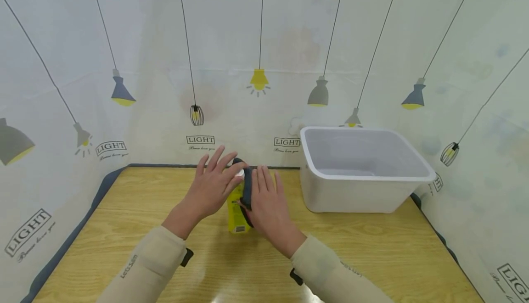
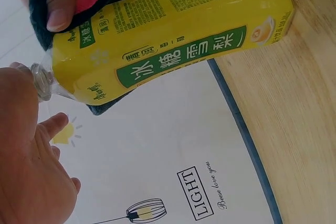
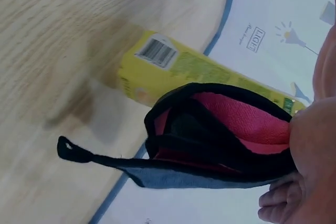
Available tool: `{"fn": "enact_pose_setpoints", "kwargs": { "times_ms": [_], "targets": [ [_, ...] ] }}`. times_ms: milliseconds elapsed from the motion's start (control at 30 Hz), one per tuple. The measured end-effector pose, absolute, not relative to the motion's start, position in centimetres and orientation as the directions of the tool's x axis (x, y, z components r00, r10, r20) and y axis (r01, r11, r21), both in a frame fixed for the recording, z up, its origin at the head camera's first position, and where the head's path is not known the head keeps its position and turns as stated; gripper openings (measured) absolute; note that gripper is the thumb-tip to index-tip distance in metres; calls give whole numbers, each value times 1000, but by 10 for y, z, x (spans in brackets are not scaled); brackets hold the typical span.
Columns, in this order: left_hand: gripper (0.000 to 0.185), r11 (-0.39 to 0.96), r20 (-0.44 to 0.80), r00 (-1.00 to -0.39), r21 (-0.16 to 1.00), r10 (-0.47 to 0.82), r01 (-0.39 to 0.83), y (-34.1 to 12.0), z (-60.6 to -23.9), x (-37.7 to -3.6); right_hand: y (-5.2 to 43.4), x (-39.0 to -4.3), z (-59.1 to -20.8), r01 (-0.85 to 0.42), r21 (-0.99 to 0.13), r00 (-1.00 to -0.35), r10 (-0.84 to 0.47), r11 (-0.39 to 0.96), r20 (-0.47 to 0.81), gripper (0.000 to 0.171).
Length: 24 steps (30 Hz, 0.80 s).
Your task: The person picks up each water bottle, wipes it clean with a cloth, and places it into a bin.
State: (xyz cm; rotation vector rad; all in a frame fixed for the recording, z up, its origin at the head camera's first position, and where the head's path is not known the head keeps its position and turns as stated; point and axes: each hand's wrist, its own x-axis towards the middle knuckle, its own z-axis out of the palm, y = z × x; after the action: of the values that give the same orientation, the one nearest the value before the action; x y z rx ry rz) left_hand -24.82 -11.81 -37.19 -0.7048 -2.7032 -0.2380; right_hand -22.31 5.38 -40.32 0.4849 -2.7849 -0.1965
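Note:
A bottle with a yellow label (image 1: 236, 213) stands on the wooden table (image 1: 372, 252), near the middle. My left hand (image 1: 215, 181) is spread open, its palm (image 2: 26, 171) touching the clear bottle neck (image 2: 42, 82). My right hand (image 1: 267, 204) holds a dark cloth with a red lining (image 1: 247, 186) against the bottle's side. Its fingers lie straight along the cloth while the thumb (image 2: 58, 3) presses it onto the label (image 2: 173, 51). In the right wrist view the cloth (image 3: 220, 140) hangs folded from my palm (image 3: 315, 145), with a small loop dangling.
An empty white plastic tub (image 1: 355, 197) stands on the table at the back right, close to the bottle. A printed curtain with lamp pictures (image 1: 264, 41) surrounds the table on three sides. Bare wood lies in front and to the left.

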Motion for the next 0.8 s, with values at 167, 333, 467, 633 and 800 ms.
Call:
{"fn": "enact_pose_setpoints", "kwargs": {
  "times_ms": [167, 333, 467, 633, 800],
  "targets": [
    [40, 858, 361, -820, 92, 443, 504, -120, -372, -249, 57, -224, -416, -290, 201, -905, -337, 936, 261, 84],
    [39, 852, 363, -817, 101, 449, 513, -120, -373, -249, 58, -222, -440, -292, 239, -922, -338, 926, 187, 83],
    [38, 848, 369, -812, 103, 453, 520, -120, -374, -250, 57, -222, -457, -300, 266, -933, -340, 916, 116, 80],
    [38, 849, 375, -809, 96, 453, 520, -119, -374, -250, 59, -222, -476, -331, 322, -933, -358, 887, 29, 75],
    [39, 850, 362, -815, 103, 452, 517, -118, -374, -250, 63, -221, -495, -358, 362, -920, -392, 861, 25, 68]
  ]
}}
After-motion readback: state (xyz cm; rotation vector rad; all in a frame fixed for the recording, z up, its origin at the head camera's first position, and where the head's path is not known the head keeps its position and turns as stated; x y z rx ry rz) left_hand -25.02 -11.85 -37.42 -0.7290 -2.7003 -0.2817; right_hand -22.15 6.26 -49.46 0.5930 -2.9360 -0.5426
